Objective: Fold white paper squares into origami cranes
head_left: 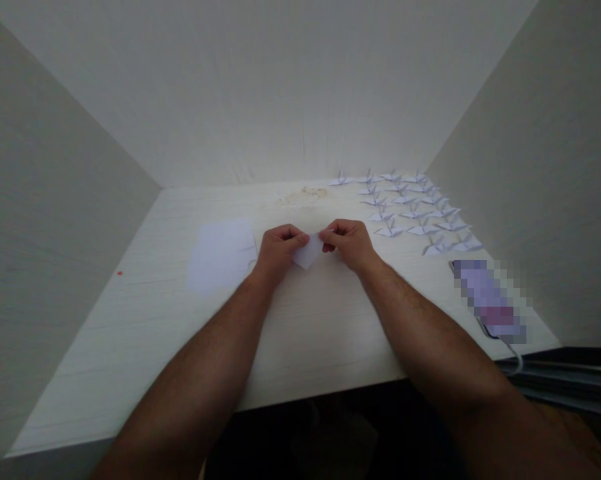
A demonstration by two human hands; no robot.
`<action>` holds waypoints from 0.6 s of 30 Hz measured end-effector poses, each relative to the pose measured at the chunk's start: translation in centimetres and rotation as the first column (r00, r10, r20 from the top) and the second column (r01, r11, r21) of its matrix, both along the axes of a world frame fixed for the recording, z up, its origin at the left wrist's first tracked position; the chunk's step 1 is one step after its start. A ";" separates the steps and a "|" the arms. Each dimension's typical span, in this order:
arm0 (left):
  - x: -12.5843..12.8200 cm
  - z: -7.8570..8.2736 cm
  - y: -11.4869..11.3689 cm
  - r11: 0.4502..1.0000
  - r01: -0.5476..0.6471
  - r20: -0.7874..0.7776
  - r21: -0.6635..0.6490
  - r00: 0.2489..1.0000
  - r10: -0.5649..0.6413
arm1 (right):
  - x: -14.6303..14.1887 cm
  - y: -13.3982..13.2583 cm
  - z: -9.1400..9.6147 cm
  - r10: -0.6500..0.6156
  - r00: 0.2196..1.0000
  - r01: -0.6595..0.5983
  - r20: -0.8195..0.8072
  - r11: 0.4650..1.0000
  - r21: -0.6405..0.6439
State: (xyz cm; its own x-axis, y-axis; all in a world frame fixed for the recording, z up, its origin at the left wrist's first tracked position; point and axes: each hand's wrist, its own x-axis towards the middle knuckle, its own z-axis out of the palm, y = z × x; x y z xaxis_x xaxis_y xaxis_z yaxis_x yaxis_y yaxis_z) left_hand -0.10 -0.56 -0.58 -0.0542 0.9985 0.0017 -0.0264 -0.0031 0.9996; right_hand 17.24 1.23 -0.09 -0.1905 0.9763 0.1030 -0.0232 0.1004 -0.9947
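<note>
A small folded piece of white paper (308,253) is held just above the white table (305,333), near its middle. My left hand (278,250) pinches the paper's left side with fingers curled. My right hand (348,243) pinches its right side, fingers pressed together. The paper's lower tip points down toward the table between the two hands.
A stack of flat white sheets (223,257) lies to the left of my hands. Several folded paper cranes (410,210) stand in rows at the back right. A phone with a cable (490,300) lies at the right edge. White walls close in three sides.
</note>
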 end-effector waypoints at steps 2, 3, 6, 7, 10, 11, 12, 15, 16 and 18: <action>0.0 0.0 0.0 1.000 0.016 0.025 -0.020 1.000 -0.015 | 0.0 0.1 -0.1 0.007 0.999 -0.008 -0.037 1.000 -0.029; 0.0 0.0 0.0 0.999 0.022 0.018 -0.024 1.000 -0.022 | 0.1 0.1 -0.1 0.010 0.999 -0.012 -0.052 0.999 -0.046; 0.0 0.1 0.1 0.999 0.038 -0.005 -0.025 0.999 -0.038 | 0.1 0.3 -0.3 0.032 0.995 -0.040 -0.090 0.995 -0.087; -0.1 0.1 0.1 0.999 0.045 0.001 -0.024 0.999 -0.045 | 0.1 0.4 -0.3 0.041 0.994 -0.051 -0.105 0.994 -0.100; 0.0 0.1 0.0 0.997 0.071 0.056 -0.028 0.996 -0.070 | 0.1 0.5 -0.4 0.052 0.988 -0.073 -0.145 0.987 -0.144; 0.1 0.2 -0.1 0.996 0.085 0.085 -0.027 0.993 -0.082 | 0.0 0.4 -0.4 0.053 0.986 -0.078 -0.157 0.985 -0.156; 0.1 0.3 -0.2 0.994 0.101 0.119 -0.028 0.988 -0.097 | -0.1 0.4 -0.4 0.053 0.984 -0.081 -0.169 0.983 -0.167; 0.2 0.8 -0.5 0.991 0.133 0.219 -0.017 0.968 -0.127 | -0.2 0.3 -0.2 0.063 0.976 -0.103 -0.206 0.976 -0.189; 0.2 1.0 -0.6 0.989 0.147 0.246 -0.026 0.960 -0.136 | -0.2 0.2 -0.2 0.066 0.973 -0.111 -0.223 0.974 -0.197; 0.1 1.3 -0.7 0.983 0.172 0.304 -0.059 0.941 -0.146 | -0.2 0.1 -0.1 0.069 0.962 -0.128 -0.262 0.968 -0.215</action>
State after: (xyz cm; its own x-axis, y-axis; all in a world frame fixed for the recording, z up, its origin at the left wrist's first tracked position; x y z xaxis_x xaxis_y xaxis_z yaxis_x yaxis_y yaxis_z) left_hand 0.05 -1.27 0.72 0.1205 0.9899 -0.0743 -0.3159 0.1092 0.9425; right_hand 17.04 1.34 -0.22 -0.2839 0.9568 -0.0631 -0.2731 -0.1437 -0.9512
